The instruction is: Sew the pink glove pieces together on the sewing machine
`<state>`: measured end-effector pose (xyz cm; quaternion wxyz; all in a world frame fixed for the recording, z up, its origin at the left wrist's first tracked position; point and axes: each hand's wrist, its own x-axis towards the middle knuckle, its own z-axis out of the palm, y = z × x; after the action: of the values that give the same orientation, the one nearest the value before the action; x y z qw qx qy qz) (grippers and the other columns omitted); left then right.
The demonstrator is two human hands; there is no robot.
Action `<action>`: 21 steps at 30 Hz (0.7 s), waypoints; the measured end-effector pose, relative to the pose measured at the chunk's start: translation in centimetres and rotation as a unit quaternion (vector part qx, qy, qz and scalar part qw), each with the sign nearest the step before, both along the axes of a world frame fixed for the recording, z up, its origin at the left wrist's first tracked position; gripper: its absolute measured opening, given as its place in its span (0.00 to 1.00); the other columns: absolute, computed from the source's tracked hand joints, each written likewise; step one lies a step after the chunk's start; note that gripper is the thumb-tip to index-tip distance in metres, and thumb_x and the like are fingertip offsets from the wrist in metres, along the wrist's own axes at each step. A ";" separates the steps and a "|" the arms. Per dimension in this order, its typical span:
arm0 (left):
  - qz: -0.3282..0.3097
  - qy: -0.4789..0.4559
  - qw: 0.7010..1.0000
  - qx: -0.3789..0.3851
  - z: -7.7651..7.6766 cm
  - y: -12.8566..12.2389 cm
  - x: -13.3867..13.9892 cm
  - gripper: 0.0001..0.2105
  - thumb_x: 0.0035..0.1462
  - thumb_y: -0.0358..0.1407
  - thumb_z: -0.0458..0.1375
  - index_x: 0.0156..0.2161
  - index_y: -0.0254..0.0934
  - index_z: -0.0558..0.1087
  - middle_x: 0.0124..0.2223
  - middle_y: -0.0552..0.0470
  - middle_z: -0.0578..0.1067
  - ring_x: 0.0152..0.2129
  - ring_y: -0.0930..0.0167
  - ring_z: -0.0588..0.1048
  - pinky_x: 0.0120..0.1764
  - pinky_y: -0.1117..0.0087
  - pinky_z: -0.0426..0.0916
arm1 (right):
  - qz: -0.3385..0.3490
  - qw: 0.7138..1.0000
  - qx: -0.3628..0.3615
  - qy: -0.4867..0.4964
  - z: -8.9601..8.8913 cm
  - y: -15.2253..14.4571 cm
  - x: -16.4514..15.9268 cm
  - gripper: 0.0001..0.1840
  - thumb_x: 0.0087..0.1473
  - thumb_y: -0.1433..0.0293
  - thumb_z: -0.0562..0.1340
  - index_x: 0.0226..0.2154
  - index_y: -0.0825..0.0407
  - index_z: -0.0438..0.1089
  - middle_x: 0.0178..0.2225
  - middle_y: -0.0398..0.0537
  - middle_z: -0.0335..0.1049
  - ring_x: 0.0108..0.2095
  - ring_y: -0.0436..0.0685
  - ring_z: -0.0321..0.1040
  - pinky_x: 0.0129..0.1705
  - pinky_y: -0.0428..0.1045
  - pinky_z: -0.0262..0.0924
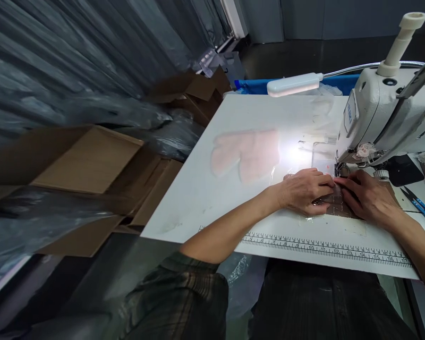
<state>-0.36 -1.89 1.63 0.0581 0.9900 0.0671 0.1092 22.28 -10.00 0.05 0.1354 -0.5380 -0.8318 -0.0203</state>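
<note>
At the sewing machine (pixel 361 108), both hands work on a piece of clear, shiny plastic film (pixel 335 194) close to the presser foot (pixel 337 170). My left hand (pixel 309 191) has its fingers curled down onto the film, just left of the foot. From the right, my right hand (pixel 370 196) grips the film's other side, its index fingertip almost meeting the left fingers. Much of the film is hidden beneath the hands. Further left on the white table (pixel 184 203) lies a pale pink mitten-shaped piece (pixel 250 152), flat and somewhat see-through.
Blue-handled thread snips (pixel 423 208) lie beyond my right wrist, near a dark flat object (pixel 403 171). A lamp (pixel 295 85) lights the table from behind. A printed ruler (pixel 315 248) runs along the front edge. Open cardboard boxes (pixel 88 160) stand left.
</note>
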 end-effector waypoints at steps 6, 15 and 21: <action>0.003 0.016 1.000 0.025 -0.3 0.2 -0.1 0.18 0.65 0.43 0.49 0.48 0.32 0.75 0.48 0.41 0.77 0.36 0.65 0.74 0.42 0.62 0.67 | 0.038 0.998 0.027 0.029 0.3 -0.1 0.0 0.25 0.68 0.61 0.48 0.54 0.51 0.74 0.41 0.58 0.71 0.34 0.58 0.69 0.33 0.52 0.67; 0.012 0.027 0.998 0.061 -0.5 0.3 -0.1 0.22 0.67 0.45 0.47 0.51 0.29 0.73 0.55 0.37 0.74 0.40 0.63 0.74 0.46 0.59 0.65 | 0.035 0.998 0.030 0.041 0.2 -0.4 -0.2 0.23 0.67 0.62 0.49 0.50 0.49 0.76 0.42 0.57 0.72 0.33 0.56 0.70 0.33 0.52 0.69; 0.022 0.040 0.997 0.064 -0.3 0.4 0.0 0.24 0.66 0.45 0.46 0.53 0.27 0.72 0.55 0.36 0.74 0.40 0.62 0.74 0.45 0.59 0.64 | 0.032 0.998 0.039 0.025 0.3 -0.5 -0.3 0.23 0.68 0.63 0.49 0.50 0.51 0.76 0.42 0.58 0.72 0.32 0.57 0.70 0.32 0.52 0.69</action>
<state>-0.40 -1.52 1.31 -0.0104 0.9936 0.0841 0.0745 21.95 -10.46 0.35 0.1774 -0.5055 -0.8436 -0.0355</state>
